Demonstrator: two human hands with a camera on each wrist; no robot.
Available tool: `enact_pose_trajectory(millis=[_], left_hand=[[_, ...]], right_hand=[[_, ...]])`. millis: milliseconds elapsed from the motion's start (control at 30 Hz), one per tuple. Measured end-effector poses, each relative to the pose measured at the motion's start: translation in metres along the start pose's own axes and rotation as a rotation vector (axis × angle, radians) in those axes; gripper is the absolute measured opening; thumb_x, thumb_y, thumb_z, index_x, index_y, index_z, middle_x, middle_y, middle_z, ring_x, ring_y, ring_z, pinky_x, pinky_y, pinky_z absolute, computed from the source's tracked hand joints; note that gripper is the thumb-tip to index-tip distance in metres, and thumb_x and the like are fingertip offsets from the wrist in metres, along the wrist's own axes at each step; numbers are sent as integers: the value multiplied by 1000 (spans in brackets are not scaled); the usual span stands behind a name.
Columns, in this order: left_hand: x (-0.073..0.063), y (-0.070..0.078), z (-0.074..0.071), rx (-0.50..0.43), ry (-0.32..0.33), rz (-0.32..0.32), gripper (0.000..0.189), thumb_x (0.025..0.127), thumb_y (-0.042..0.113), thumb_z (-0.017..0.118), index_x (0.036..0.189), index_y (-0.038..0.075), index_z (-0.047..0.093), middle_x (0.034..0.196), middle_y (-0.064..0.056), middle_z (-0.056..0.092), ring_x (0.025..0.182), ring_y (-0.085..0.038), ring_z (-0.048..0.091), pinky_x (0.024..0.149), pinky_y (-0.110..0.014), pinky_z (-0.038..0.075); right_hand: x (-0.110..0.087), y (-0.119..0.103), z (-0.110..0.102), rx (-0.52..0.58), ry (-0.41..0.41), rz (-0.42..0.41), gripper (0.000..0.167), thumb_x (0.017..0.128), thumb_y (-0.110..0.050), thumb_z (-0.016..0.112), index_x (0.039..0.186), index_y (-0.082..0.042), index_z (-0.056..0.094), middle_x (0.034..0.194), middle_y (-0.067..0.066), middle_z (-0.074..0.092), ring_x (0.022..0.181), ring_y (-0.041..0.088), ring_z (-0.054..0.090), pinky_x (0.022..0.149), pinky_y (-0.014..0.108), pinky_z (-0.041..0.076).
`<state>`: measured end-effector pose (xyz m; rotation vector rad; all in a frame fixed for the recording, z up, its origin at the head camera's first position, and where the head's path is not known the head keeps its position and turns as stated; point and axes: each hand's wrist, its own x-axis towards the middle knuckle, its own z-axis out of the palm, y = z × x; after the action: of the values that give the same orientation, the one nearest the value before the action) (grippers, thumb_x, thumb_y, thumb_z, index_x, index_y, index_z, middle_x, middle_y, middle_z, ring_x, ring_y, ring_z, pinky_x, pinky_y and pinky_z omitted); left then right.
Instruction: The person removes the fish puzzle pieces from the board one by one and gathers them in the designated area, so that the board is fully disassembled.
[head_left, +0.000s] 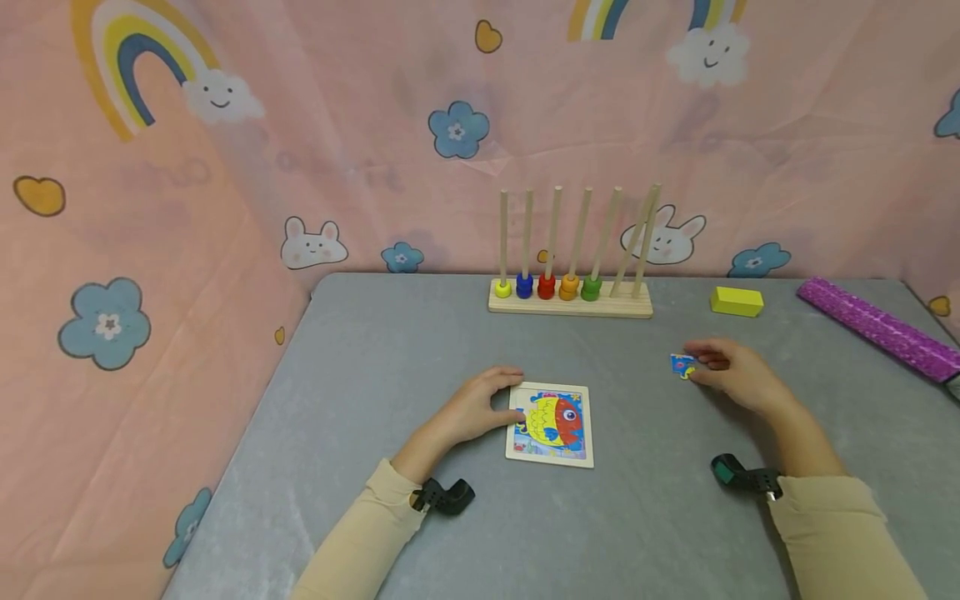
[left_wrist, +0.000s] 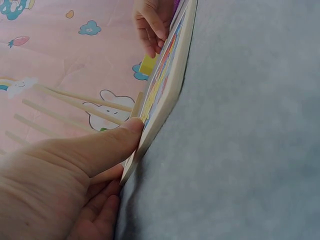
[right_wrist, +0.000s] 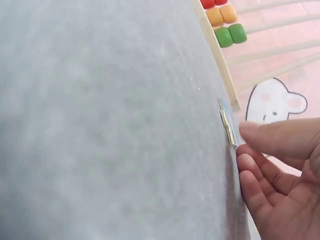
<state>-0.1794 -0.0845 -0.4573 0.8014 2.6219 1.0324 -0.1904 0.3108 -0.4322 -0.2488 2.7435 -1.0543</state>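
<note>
A square wooden fish puzzle [head_left: 555,425] lies on the grey table, its picture showing a yellow and red fish on blue. At its left edge my left hand [head_left: 472,408] grips the frame, thumb over the top and fingers along the side. The left wrist view shows the thumb [left_wrist: 115,142] pressed to the rim. Away to the right, my right hand [head_left: 738,375] holds a small blue puzzle piece [head_left: 682,365] with some yellow on it at its fingertips. In the right wrist view, the piece [right_wrist: 227,124] shows nearly edge-on, close over the tabletop beside the thumb.
A wooden peg rack [head_left: 570,307] with coloured beads on several upright rods stands at the table's back edge. To its right are a yellow block [head_left: 737,302] and a glittery purple roll [head_left: 877,327]. A printed pink cloth [head_left: 360,125] hangs behind the table.
</note>
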Motion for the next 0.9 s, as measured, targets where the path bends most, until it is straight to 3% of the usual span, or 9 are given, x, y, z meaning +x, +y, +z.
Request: enact_pose_trajectory(millis=[167, 267, 367, 467, 533, 600, 733, 833, 900], left_hand=[[0, 0, 0, 0, 1, -2, 59, 84, 28, 73, 135, 7, 53, 141, -4, 49, 134, -22, 42, 110, -39, 36], [-1, 0, 0, 0, 4, 1, 58, 85, 28, 72, 135, 7, 53, 141, -4, 49, 133, -22, 42, 109, -40, 37], [0, 0, 0, -2, 2, 1, 59, 85, 29, 72, 136, 7, 52, 142, -4, 48, 134, -22, 41, 110, -40, 36], [-1, 0, 0, 1, 2, 1, 59, 85, 29, 72, 136, 7, 52, 142, -5, 48, 134, -23, 41, 110, -40, 36], [-1, 0, 0, 6, 4, 4, 59, 85, 29, 72, 136, 7, 52, 142, -5, 48, 134, -22, 41, 110, -40, 36], [-1, 0, 0, 12, 5, 12, 59, 85, 30, 72, 136, 7, 52, 142, -5, 48, 134, -23, 41, 110, -40, 36], [0, 0, 0, 18, 4, 20, 58, 86, 30, 71, 136, 7, 52, 142, -5, 48, 134, -22, 41, 109, -40, 37], [0, 0, -1, 16, 3, 21, 58, 86, 29, 71, 135, 6, 52, 142, -5, 48, 134, -23, 41, 109, -40, 36], [-1, 0, -1, 12, 4, 20, 58, 86, 29, 71, 135, 6, 52, 142, -5, 48, 134, -23, 42, 109, -40, 36]], right_hand=[[-6, -7, -2, 38, 9, 46, 56, 95, -27, 58, 137, 6, 41, 137, 29, 45, 122, 43, 45, 99, 52, 40], [-9, -15, -1, 50, 21, 38, 56, 95, -28, 58, 138, 5, 41, 138, 28, 45, 123, 44, 45, 100, 56, 38], [-13, -25, 0, 72, 46, -8, 53, 95, -26, 58, 137, 4, 43, 136, 28, 48, 121, 42, 48, 97, 31, 47], [-15, -36, 6, 93, 72, -72, 49, 94, -22, 60, 134, 4, 47, 132, 26, 52, 115, 23, 56, 85, 6, 42], [-14, -43, 11, 112, 77, -116, 47, 93, -19, 61, 132, 4, 49, 131, 26, 54, 112, 13, 57, 81, 0, 38], [-12, -50, 16, 117, 70, -140, 46, 93, -17, 62, 131, 4, 49, 130, 25, 54, 111, 12, 57, 83, 0, 38], [-9, -66, 26, 119, 28, -148, 46, 92, -16, 63, 132, 2, 49, 133, 22, 53, 119, 31, 54, 96, 25, 48], [-7, -80, 35, 144, -10, -161, 46, 92, -15, 63, 133, 1, 48, 133, 20, 53, 122, 35, 51, 102, 48, 41], [-4, -89, 41, 171, -31, -178, 46, 91, -14, 63, 132, 2, 48, 134, 20, 53, 123, 35, 51, 103, 51, 39]])
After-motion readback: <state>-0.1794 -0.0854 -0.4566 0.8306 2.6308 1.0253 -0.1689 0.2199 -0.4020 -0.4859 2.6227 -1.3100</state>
